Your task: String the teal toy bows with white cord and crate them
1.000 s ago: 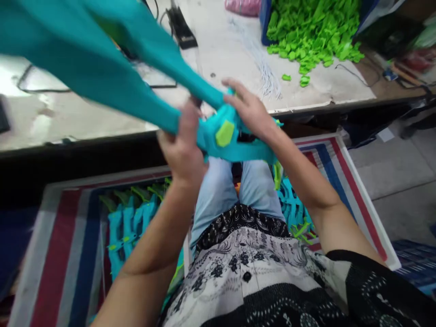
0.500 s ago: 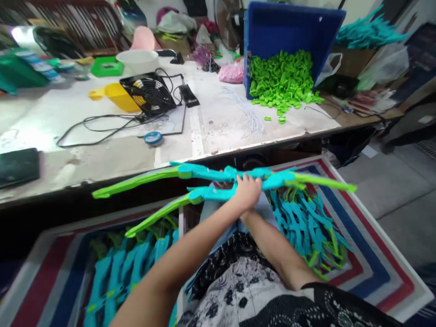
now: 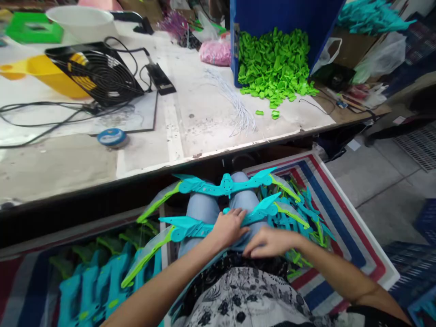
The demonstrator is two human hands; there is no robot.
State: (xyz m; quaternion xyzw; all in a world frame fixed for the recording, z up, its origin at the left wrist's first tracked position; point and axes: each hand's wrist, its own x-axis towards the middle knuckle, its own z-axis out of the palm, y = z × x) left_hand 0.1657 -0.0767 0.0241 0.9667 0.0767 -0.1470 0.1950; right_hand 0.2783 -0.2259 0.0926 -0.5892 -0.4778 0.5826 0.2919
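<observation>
The left grip (image 3: 229, 228) lies across the nearer turquoise bow (image 3: 184, 228), right grip (image 3: 272, 241) beside it; whether either is closed, I can't tell.

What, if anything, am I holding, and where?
The left hand lies over the nearer bow at its middle; gripping can't be told. The right hand holds nothing visible.

Pale worktable (image 3: 207, 136) with blue bin (image 3: 282, 13), white strings (image 3: 236, 102)

2 bow-shaped pieces (image 3: 226, 185), 2 hands (image 3: 229, 228), 1 fan (image 3: 105, 76), 1 white bowl (image 3: 80, 25).
</observation>
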